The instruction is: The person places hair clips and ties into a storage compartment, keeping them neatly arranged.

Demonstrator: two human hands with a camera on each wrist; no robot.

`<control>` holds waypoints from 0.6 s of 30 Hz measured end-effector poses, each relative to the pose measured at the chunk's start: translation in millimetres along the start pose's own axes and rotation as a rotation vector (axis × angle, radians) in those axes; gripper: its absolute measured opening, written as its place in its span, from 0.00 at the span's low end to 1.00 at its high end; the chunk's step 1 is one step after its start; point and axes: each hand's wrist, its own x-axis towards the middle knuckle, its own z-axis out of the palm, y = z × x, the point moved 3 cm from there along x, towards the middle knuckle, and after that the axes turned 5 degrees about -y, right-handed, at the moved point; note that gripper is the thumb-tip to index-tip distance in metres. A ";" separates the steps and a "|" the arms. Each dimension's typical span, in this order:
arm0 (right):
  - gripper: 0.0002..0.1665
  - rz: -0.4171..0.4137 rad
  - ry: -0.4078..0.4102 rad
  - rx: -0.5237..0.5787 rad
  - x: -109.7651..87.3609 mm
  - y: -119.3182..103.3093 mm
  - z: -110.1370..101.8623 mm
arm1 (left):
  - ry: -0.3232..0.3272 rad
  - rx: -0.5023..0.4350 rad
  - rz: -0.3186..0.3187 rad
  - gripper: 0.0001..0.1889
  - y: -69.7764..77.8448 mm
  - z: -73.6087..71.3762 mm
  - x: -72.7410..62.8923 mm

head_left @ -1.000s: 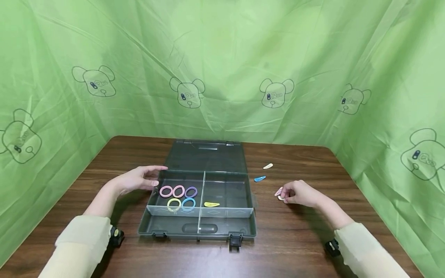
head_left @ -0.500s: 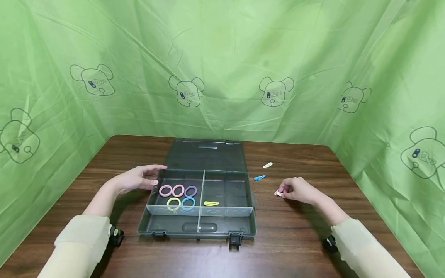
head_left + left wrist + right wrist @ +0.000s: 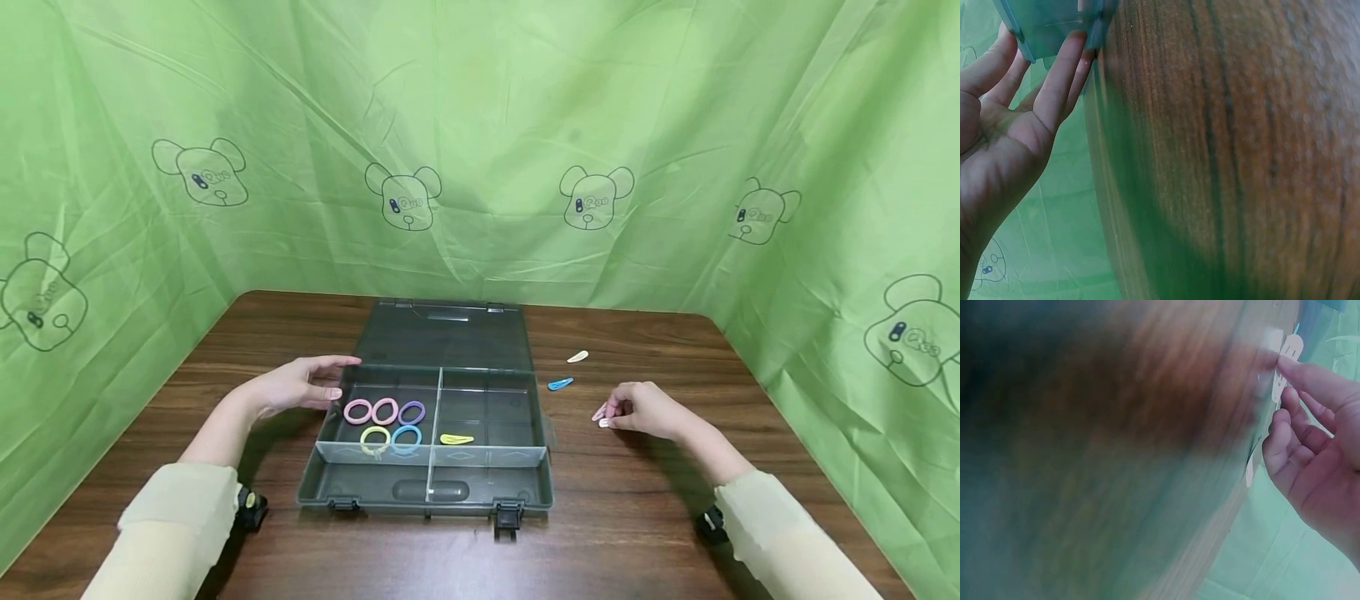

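Note:
My right hand (image 3: 647,410) is low over the table, right of the box, thumb and fingertips pinching a pale pink hair clip (image 3: 598,412). In the right wrist view the slotted clip (image 3: 1289,353) shows at the thumb tip. My left hand (image 3: 296,387) rests at the left wall of the grey plastic box (image 3: 426,507), fingers extended; in the left wrist view the fingers (image 3: 1057,81) touch its corner. Inside the box, a yellow hair clip (image 3: 456,439) lies in the back right compartment. Several hair ties, including a blue one (image 3: 407,427), lie in the back left compartment.
A blue hair clip (image 3: 560,384) and a cream hair clip (image 3: 577,357) lie on the brown wooden table (image 3: 660,350) right of the box. The box's lid (image 3: 450,337) is folded back flat behind it. Green fabric (image 3: 495,108) hangs around the table.
My right hand has shifted slightly left and away from me, its fingertips working at the pink clip. The left hand and the box have stayed in place.

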 end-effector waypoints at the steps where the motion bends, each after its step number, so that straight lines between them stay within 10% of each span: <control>1: 0.09 0.005 -0.007 0.004 -0.1 0.0 -0.3 | 0.000 0.002 0.001 0.33 -0.1 -0.1 -0.1; 18: 0.03 0.068 -0.186 0.238 10.3 -37.4 -23.0 | 0.005 0.006 -0.007 0.33 -1.5 -1.4 -0.8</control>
